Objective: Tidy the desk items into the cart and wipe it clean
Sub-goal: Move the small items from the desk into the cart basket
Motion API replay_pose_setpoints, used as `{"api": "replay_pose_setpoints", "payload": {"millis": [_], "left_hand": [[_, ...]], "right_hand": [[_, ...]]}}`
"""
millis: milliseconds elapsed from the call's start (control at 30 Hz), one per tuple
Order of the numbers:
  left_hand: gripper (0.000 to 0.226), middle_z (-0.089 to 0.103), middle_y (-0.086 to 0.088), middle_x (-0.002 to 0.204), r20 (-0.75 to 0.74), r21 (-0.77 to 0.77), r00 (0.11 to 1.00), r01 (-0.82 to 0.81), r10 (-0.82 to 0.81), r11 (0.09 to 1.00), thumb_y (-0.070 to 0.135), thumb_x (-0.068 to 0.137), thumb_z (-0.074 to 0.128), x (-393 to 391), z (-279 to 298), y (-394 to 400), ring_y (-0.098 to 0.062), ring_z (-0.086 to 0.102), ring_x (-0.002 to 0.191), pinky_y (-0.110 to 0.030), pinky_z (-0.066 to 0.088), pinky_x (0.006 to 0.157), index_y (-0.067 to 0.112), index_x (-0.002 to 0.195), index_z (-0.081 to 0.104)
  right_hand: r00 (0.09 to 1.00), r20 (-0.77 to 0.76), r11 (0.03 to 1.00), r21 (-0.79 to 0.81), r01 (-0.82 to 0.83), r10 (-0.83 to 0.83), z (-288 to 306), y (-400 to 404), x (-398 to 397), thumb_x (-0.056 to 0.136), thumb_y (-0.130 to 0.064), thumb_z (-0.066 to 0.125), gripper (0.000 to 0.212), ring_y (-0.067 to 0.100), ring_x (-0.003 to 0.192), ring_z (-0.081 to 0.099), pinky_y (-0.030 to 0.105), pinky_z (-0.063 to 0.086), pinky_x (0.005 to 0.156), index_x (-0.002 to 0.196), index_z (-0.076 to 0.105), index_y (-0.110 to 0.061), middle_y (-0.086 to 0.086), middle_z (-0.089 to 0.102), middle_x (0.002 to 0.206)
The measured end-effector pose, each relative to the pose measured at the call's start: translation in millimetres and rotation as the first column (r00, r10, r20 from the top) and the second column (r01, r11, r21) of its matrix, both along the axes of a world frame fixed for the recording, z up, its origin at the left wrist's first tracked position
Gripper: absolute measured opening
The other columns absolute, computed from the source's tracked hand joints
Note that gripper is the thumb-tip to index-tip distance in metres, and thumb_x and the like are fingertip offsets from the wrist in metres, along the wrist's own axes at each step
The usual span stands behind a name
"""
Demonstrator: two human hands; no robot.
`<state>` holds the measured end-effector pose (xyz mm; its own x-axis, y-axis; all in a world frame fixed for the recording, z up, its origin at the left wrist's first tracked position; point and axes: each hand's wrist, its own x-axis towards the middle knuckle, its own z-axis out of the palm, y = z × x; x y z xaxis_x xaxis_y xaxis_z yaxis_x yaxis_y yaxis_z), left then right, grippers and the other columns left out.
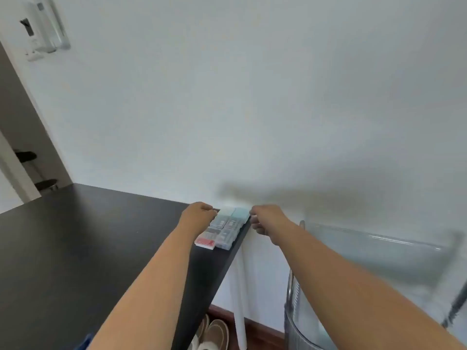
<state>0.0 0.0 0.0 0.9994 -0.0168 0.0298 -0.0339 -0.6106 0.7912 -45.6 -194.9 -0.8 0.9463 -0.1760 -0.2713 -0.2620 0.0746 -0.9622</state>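
Note:
A clear plastic organiser box (225, 228) with several small compartments, pale blue at the far end and red at the near end, lies at the far right corner of the black desk (75, 248). My left hand (199, 214) grips its far left side with the fingers curled. At the box's far right edge, over the desk's rim, my right hand (265, 221) closes its fingers on the box. The cart (379, 261) stands to the right of the desk, blurred, with a translucent grey basket and a metal post.
A white wall rises directly behind the desk. A white desk leg (238, 299) stands between desk and cart, with slippers (214, 334) on the floor beneath. A doorway and a white wall unit (45, 26) are at the left.

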Motion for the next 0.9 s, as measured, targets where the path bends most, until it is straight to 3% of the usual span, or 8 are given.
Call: {"api": "replay_pose_setpoints", "payload": {"millis": [133, 200, 267, 367, 467, 667, 800, 900], "left_hand": [[0.014, 0.063, 0.005, 0.073, -0.056, 0.259, 0.998, 0.022, -0.007, 0.966, 0.029, 0.089, 0.057, 35, -8, -7, -0.007, 0.052, 0.061, -0.019, 0.038, 0.052, 0.024, 0.076, 0.059], [0.033, 0.052, -0.001, 0.065, -0.07, 0.442, 0.997, 0.069, -0.042, 0.895, 0.032, 0.093, 0.05, 52, -14, -14, -0.013, 0.043, 0.054, -0.023, 0.037, 0.054, 0.015, 0.065, 0.049], [0.044, 0.053, -0.011, 0.075, -0.072, 0.559, 0.995, 0.092, -0.062, 0.824, 0.039, 0.097, 0.043, 67, -18, -24, -0.015, 0.04, 0.055, -0.028, 0.038, 0.058, 0.008, 0.067, 0.049], [0.048, 0.056, -0.007, 0.076, -0.106, 0.611, 0.992, 0.12, -0.069, 0.782, 0.045, 0.099, 0.041, 83, -27, -40, -0.016, 0.047, 0.058, -0.027, 0.04, 0.056, 0.006, 0.072, 0.05], [0.031, 0.048, 0.0, 0.07, -0.079, 0.604, 0.996, 0.089, -0.052, 0.792, 0.037, 0.098, 0.046, 92, -33, -54, -0.02, 0.054, 0.069, -0.028, 0.042, 0.059, 0.009, 0.086, 0.054], [0.021, 0.051, -0.002, 0.073, -0.087, 0.594, 0.996, 0.045, 0.009, 0.804, 0.015, 0.087, 0.047, 97, -40, -76, -0.016, 0.044, 0.056, -0.024, 0.034, 0.048, 0.013, 0.067, 0.045], [0.017, 0.053, 0.003, 0.07, -0.144, 0.598, 0.989, 0.053, 0.042, 0.8, 0.026, 0.085, 0.051, 101, -38, -76, -0.014, 0.047, 0.063, -0.03, 0.037, 0.072, 0.018, 0.07, 0.048], [0.025, 0.056, 0.006, 0.065, -0.149, 0.711, 0.988, 0.077, 0.043, 0.699, 0.043, 0.083, 0.048, 102, -36, -75, -0.014, 0.052, 0.068, -0.039, 0.028, 0.09, 0.022, 0.069, 0.051]], "right_hand": [[0.996, -0.093, 0.979, -0.202, -0.03, 0.011, -11, 5, 34, 0.078, -0.014, 0.056, 0.015, 0.02, 0.053, 0.031, 0.026, 0.025, 0.047, 0.071, 0.043, -0.011, 0.009, 0.041, 0.069], [0.992, -0.117, 0.978, -0.208, 0.017, -0.042, -21, 3, 50, 0.079, -0.016, 0.057, 0.019, 0.021, 0.054, 0.034, 0.028, 0.028, 0.049, 0.068, 0.042, -0.01, 0.011, 0.042, 0.07], [0.984, -0.136, 0.983, -0.161, 0.093, -0.116, -31, -2, 63, 0.08, -0.017, 0.059, 0.021, 0.024, 0.055, 0.039, 0.031, 0.035, 0.055, 0.068, 0.045, -0.007, 0.011, 0.044, 0.067], [0.965, -0.198, 0.982, -0.11, 0.153, -0.172, -45, -7, 80, 0.082, -0.025, 0.066, 0.026, 0.024, 0.053, 0.043, 0.031, 0.04, 0.061, 0.072, 0.051, -0.004, 0.009, 0.046, 0.063], [0.958, -0.249, 0.989, -0.044, 0.138, -0.145, -52, -1, 91, 0.079, -0.031, 0.071, 0.03, 0.022, 0.05, 0.039, 0.031, 0.039, 0.057, 0.075, 0.053, -0.007, 0.007, 0.044, 0.064], [0.95, -0.282, 0.984, 0.074, 0.164, -0.137, -73, 11, 100, 0.08, -0.024, 0.072, 0.029, 0.02, 0.055, 0.045, 0.031, 0.047, 0.064, 0.1, 0.06, -0.007, 0.01, 0.053, 0.075], [0.944, -0.288, 0.961, 0.172, 0.215, -0.16, -74, 7, 101, 0.082, -0.005, 0.068, 0.021, 0.019, 0.066, 0.047, 0.028, 0.047, 0.062, 0.101, 0.059, -0.005, 0.012, 0.055, 0.089], [0.93, -0.302, 0.951, 0.16, 0.266, -0.209, -67, 0, 100, 0.081, 0.0, 0.067, 0.026, 0.025, 0.078, 0.052, 0.029, 0.048, 0.063, 0.104, 0.058, -0.007, 0.016, 0.058, 0.102]]}}
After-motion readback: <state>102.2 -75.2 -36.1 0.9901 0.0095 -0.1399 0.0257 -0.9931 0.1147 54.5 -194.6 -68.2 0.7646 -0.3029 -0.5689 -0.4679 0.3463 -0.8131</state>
